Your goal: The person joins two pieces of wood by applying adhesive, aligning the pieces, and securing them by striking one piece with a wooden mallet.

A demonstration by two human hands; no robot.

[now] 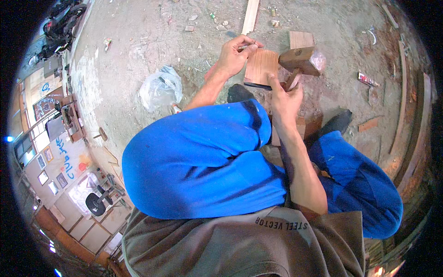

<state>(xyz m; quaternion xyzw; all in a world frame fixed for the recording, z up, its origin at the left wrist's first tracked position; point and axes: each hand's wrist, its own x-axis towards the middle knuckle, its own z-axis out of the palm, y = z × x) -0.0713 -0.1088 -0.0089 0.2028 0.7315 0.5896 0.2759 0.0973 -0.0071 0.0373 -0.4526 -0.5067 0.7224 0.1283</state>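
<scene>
My left hand is raised at the upper-left corner of a small wooden board, its fingers pinched on a small thin thing too tiny to make out. My right hand grips the short handle of a wooden mallet, with my thumb against the board's lower right. The board has a dark strip along its bottom edge. The mallet's head lies just right of the board, its right end wrapped in clear plastic. A pale wood block lies on the floor behind the mallet.
I sit on a dusty floor. A clear plastic bag lies left, a pale plank ahead, a tube and long boards right. Wood pieces lie between my feet. A cluttered wall and motorbikes stand far left.
</scene>
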